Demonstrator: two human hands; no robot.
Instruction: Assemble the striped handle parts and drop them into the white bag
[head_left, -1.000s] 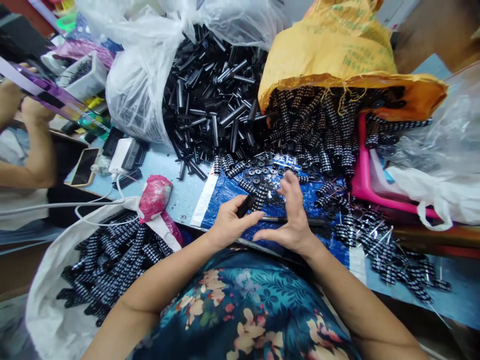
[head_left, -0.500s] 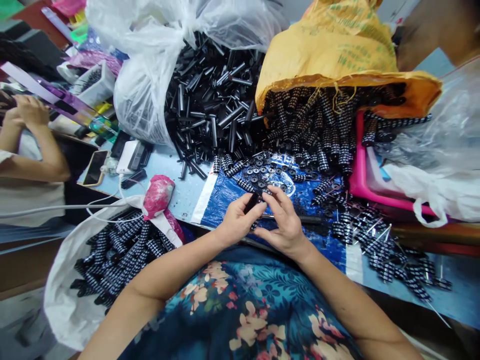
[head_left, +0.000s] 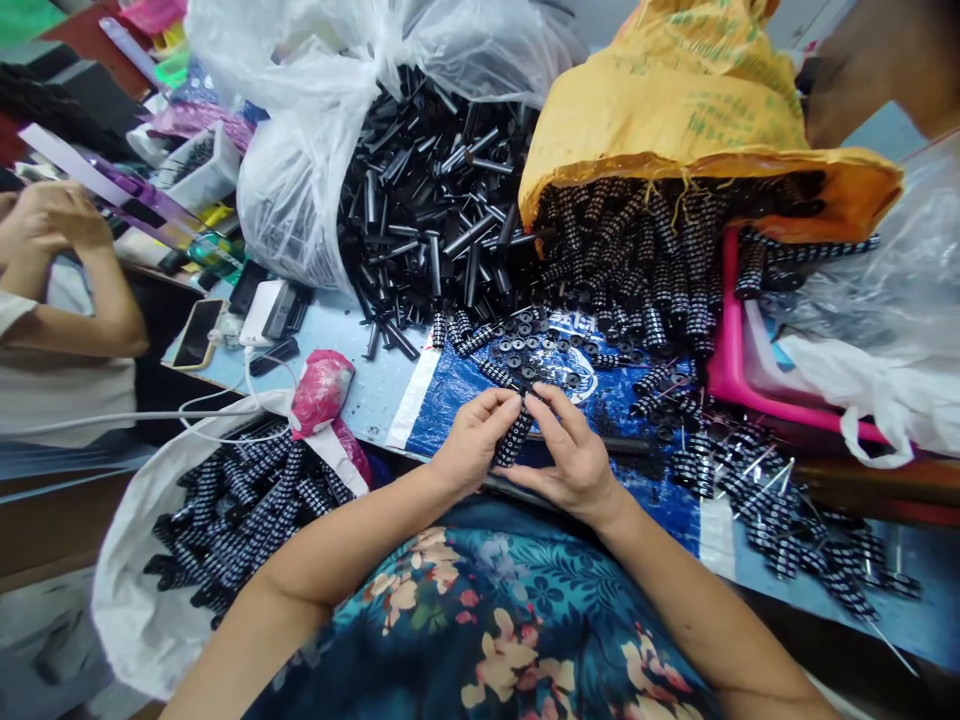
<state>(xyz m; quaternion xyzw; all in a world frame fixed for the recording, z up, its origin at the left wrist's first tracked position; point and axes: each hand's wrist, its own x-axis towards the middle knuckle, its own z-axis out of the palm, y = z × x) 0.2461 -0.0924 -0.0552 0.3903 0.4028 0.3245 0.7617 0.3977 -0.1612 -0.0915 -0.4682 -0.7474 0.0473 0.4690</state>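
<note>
My left hand (head_left: pixel 478 440) pinches the upper end of a short black cylinder with rows of white marks (head_left: pixel 513 440). The fingers of my right hand (head_left: pixel 574 455) close on the same cylinder, index finger at its top and thumb by its lower end. It tilts over the front edge of a blue plastic sheet (head_left: pixel 450 395). Just beyond my fingertips lie small black discs with holes (head_left: pixel 514 366) and more of the white-marked cylinders (head_left: pixel 475 340).
A clear bag (head_left: pixel 292 200) spills black tubes (head_left: pixel 420 190); a yellow sack (head_left: pixel 660 110) spills marked cylinders. At right are a pink bin (head_left: pixel 731 370) and cylinders with metal pins (head_left: pixel 780 500). A white sack (head_left: pixel 120 580) holds more at left, near a co-worker's hands (head_left: pixel 64 215).
The cylinder between my hands now shows along its length, where before it was mostly covered by my fingers. My right fingers have shifted, and the view has moved slightly.
</note>
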